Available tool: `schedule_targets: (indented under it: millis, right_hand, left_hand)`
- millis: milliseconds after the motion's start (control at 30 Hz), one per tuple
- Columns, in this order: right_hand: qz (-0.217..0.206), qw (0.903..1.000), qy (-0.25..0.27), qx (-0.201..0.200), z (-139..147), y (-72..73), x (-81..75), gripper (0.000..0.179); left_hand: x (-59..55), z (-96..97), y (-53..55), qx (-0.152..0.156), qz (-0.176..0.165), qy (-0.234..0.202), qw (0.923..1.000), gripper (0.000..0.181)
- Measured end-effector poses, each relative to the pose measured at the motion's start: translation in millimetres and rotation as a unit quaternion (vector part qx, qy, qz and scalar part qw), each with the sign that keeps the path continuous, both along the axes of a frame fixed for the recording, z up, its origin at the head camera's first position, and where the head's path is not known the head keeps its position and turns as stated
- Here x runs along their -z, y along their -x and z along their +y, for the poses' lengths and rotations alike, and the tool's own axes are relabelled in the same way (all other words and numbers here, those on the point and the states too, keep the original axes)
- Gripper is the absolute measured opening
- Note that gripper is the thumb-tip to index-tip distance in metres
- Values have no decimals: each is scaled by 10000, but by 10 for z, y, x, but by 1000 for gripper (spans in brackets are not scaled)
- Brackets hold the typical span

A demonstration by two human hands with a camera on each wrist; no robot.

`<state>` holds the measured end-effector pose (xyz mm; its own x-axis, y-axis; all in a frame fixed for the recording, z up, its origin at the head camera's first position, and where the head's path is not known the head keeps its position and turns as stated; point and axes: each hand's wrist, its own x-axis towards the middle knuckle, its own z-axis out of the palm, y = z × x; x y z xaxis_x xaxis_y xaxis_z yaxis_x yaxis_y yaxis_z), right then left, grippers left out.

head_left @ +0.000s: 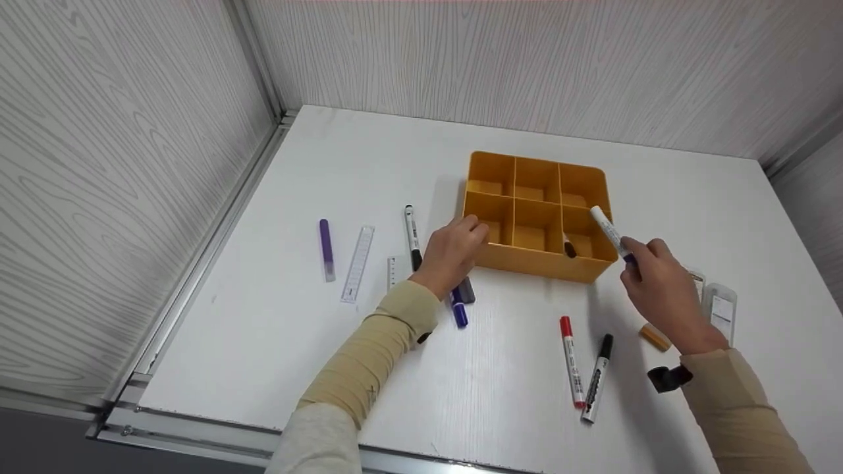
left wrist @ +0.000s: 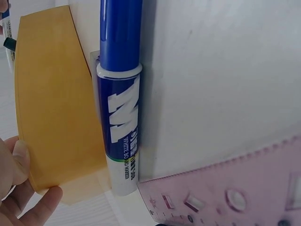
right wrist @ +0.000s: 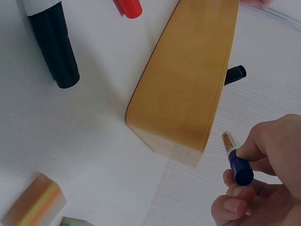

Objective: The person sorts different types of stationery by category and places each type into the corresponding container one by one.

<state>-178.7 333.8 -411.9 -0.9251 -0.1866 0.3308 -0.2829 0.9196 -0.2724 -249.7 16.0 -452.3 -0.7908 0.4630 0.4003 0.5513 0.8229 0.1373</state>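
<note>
A yellow-orange box with two rows of compartments stands on the table. My left hand grips its front left corner, thumb and fingertips on the wall in the left wrist view. Between thumb and fingers, my right hand pinches a white marker by its blue-capped end. The marker's white end points up and left, over the front right compartment. Inside that compartment leans another marker, its black cap rising past the front rim.
Below the left hand lie a blue marker and a dark grey block. Further left are a black-capped marker, a clear ruler and a purple pen. Red and black markers and a striped eraser lie towards the right.
</note>
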Motion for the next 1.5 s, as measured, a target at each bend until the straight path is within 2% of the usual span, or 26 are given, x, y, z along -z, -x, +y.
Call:
schedule_targets:
  millis: [300,433,533,667,833,1000,1233,1367,1500]
  right_hand:
    - [-249,9995,140,-163,-132,66,1,27]
    - [-168,9996,223,-102,-204,122,53,16]
    - [-427,9984,374,26,-244,170,82,14]
    - [-739,9958,503,170,-283,223,100,18]
    - [-581,9970,488,128,-326,264,131,20]
    - [-626,9967,510,-109,-361,288,181,24]
    - [-361,9975,383,-478,-382,304,256,35]
    - [-347,9973,344,-554,-365,277,276,45]
    - [-119,9966,342,-746,-343,231,278,58]
  left_hand:
    - [10,-7,1,61,-39,-115,9999,21]
    - [2,-7,-7,55,-46,-101,9999,22]
    - [0,-5,-11,33,-52,-91,9999,21]
    - [-1,-5,-9,75,-47,-167,9998,19]
    - [8,-8,4,104,50,-282,9995,14]
    - [12,-4,5,102,48,-254,9996,15]
    - [9,6,-5,66,-89,-165,9998,16]
    - [6,3,-6,36,-87,-170,9998,16]
    - [12,6,-2,-42,6,-81,10000,16]
